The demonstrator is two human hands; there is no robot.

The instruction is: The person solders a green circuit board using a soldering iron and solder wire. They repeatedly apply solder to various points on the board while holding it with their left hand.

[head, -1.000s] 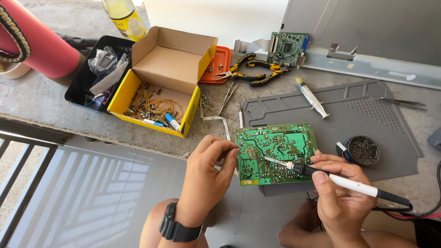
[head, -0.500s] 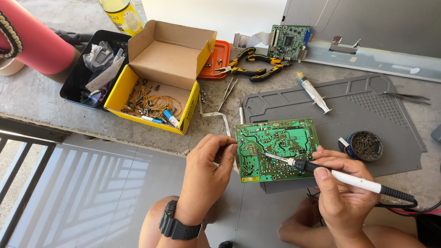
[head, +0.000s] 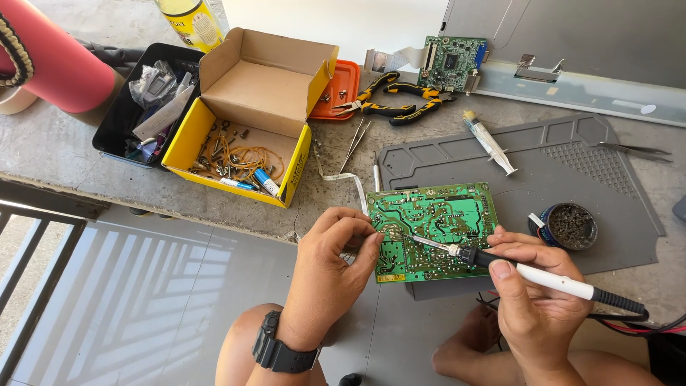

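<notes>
A green circuit board [head: 437, 223] lies at the front edge of a grey work mat [head: 572, 171], solder side up. My left hand [head: 334, 270], with a black watch on the wrist, pinches the board's left edge and seems to hold a thin wire there. My right hand [head: 532, 304] grips a white-handled soldering iron [head: 525, 270] like a pen. Its metal tip rests on the board's left part, close to my left fingers.
A tin of brass cleaning wool [head: 569, 226] sits right of the board. Behind it lie a syringe [head: 488, 141], yellow-handled pliers [head: 396, 100], tweezers [head: 355, 141], an orange tray [head: 334, 89], a yellow box [head: 246, 139] of parts, a black bin [head: 132, 107] and a second board [head: 451, 62].
The iron's tip has slid left across the board toward my left fingers. My left hand keeps its hold on the board's edge. The view has shifted slightly.
</notes>
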